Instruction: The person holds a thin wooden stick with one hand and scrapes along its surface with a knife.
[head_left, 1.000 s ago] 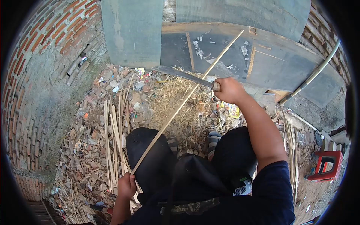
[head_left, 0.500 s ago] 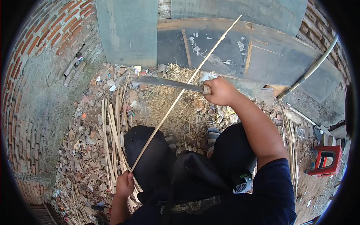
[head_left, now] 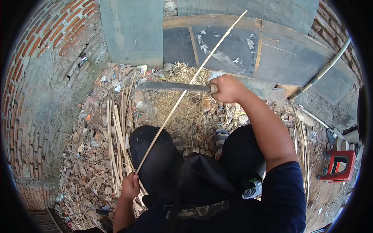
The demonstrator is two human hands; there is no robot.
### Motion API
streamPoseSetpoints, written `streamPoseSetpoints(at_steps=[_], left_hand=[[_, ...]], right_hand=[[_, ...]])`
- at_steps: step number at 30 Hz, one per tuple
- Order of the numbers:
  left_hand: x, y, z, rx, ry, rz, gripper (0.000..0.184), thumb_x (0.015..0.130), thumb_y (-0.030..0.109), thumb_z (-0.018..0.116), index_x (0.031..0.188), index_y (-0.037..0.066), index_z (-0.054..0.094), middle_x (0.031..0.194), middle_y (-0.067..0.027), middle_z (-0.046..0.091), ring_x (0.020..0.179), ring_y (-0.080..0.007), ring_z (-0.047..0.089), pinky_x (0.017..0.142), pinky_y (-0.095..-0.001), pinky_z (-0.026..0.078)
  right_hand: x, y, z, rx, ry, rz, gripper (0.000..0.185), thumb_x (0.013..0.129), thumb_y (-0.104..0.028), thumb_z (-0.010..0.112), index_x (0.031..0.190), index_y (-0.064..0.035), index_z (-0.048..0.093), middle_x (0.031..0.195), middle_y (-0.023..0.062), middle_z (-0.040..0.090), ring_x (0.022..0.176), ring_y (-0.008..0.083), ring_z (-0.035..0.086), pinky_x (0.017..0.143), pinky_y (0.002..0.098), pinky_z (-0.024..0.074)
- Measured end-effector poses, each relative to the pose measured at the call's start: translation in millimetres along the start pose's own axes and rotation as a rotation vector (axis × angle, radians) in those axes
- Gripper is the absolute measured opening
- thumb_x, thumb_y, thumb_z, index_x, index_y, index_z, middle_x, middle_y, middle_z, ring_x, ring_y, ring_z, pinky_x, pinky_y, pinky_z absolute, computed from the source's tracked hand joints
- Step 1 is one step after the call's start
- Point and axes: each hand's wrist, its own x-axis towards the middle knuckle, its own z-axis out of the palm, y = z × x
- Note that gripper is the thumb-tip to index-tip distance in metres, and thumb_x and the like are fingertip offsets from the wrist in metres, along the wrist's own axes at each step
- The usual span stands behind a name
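Note:
My right hand (head_left: 226, 88) is wrapped round the short handle of a machete (head_left: 175, 86), whose long dark blade points left. Under or against the blade runs a long pale bamboo strip (head_left: 168, 118), slanting from lower left to upper right, with a knot near its far end. My left hand (head_left: 130, 185) pinches the strip's near end beside my left knee. The strip passes over that knee. Below the blade lies a heap of pale shavings (head_left: 175, 105) on the rubble.
Split bamboo strips (head_left: 118, 136) lie at my left, and more strips (head_left: 302, 143) at my right. A red stool (head_left: 339, 166) stands far right. Ahead are grey boards (head_left: 132, 35); a brick wall (head_left: 35, 97) rises on the left. A bamboo pole (head_left: 322, 72) leans at the right.
The bamboo strip's far end has shifted slightly up and left in view. The machete and my right hand stay almost in place, moving only a little.

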Motion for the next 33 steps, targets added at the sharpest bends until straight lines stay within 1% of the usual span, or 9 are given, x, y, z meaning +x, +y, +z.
streamPoseSetpoints(at_steps=[4,11,15,16,19,23,24,28,33], left_hand=[[0.2,10.7,-8.5,0.027,-0.005,-0.042,0.046,0.109,0.033,0.046,0.077,-0.001,0.05,0.062,-0.0228,0.054,0.057,-0.044,0.057,0.055,-0.0459,0.043],[-3.0,7.8,-6.4,0.03,0.004,-0.027,0.042,0.108,0.029,0.047,0.078,-0.001,0.051,0.062,-0.0231,0.055,0.06,-0.0471,0.058,0.055,-0.0484,0.043],[0.3,8.8,-2.1,0.069,0.04,-0.007,0.042,0.107,0.028,0.049,0.077,-0.001,0.051,0.062,-0.0238,0.056,0.06,-0.0459,0.06,0.055,-0.0485,0.044],[-2.0,8.1,-3.8,0.03,0.035,-0.003,0.046,0.109,0.033,0.043,0.079,-0.001,0.05,0.059,-0.0193,0.05,0.053,-0.0352,0.053,0.054,-0.0445,0.041],[-6.2,3.9,-5.2,0.002,0.036,0.015,0.046,0.11,0.034,0.043,0.079,0.0,0.05,0.059,-0.0192,0.05,0.053,-0.0348,0.053,0.054,-0.0441,0.04],[-3.5,4.8,-8.1,0.001,0.002,-0.03,0.044,0.108,0.031,0.048,0.077,-0.001,0.05,0.063,-0.0236,0.054,0.06,-0.0447,0.057,0.056,-0.0472,0.043],[-1.2,4.2,-6.7,0.016,-0.003,-0.034,0.045,0.108,0.031,0.048,0.077,-0.001,0.051,0.064,-0.0235,0.054,0.06,-0.0447,0.058,0.056,-0.0471,0.043],[-0.3,11.3,-8.0,0.027,0.001,-0.062,0.046,0.108,0.033,0.047,0.077,0.0,0.051,0.064,-0.0228,0.056,0.06,-0.0447,0.058,0.056,-0.0465,0.044],[-4.0,3.7,-10.1,0.012,0.003,-0.035,0.047,0.108,0.035,0.048,0.078,0.0,0.053,0.063,-0.0221,0.057,0.06,-0.0418,0.061,0.057,-0.0462,0.045]], right_hand=[[5.5,15.5,-1.7,0.093,-0.026,0.18,0.028,0.078,-0.026,0.067,0.1,-0.0087,0.071,0.095,0.0182,0.074,0.093,0.0371,0.071,0.085,0.0492,0.0556],[-12.1,-17.0,-10.8,-0.117,-0.075,0.076,0.03,0.078,-0.025,0.068,0.102,-0.0087,0.072,0.096,0.0195,0.073,0.096,0.0371,0.07,0.087,0.0501,0.0554],[5.6,24.8,-9.8,0.194,-0.013,0.246,0.03,0.076,-0.024,0.067,0.1,-0.0063,0.073,0.095,0.0214,0.073,0.095,0.0388,0.07,0.086,0.0498,0.0554],[4.2,26.9,-3.9,0.123,0.066,0.195,0.031,0.076,-0.024,0.067,0.101,-0.0061,0.072,0.093,0.0212,0.073,0.094,0.0394,0.07,0.086,0.0499,0.0552],[-1.2,14.5,-4.3,0.132,0.014,0.153,0.032,0.077,-0.024,0.067,0.104,-0.0082,0.073,0.093,0.0208,0.073,0.095,0.0392,0.07,0.086,0.0496,0.0553],[-12.6,-22.4,-6.9,-0.111,-0.074,0.024,0.03,0.076,-0.027,0.067,0.101,-0.0108,0.073,0.095,0.0195,0.073,0.096,0.0384,0.07,0.085,0.05,0.0553],[-9.5,-16.5,-7.4,-0.121,-0.052,0.007,0.029,0.076,-0.026,0.067,0.099,-0.0092,0.072,0.092,0.0195,0.073,0.094,0.0368,0.071,0.084,0.0495,0.0554],[8.3,24.9,-10.2,0.25,-0.04,0.254,0.032,0.076,-0.024,0.066,0.101,-0.0042,0.071,0.092,0.0226,0.073,0.093,0.0399,0.071,0.086,0.0476,0.0556],[-1.6,23.7,5.9,0.106,0.061,0.18,0.034,0.078,-0.025,0.066,0.104,-0.0045,0.071,0.096,0.0232,0.073,0.097,0.0371,0.071,0.088,0.0474,0.0555]])
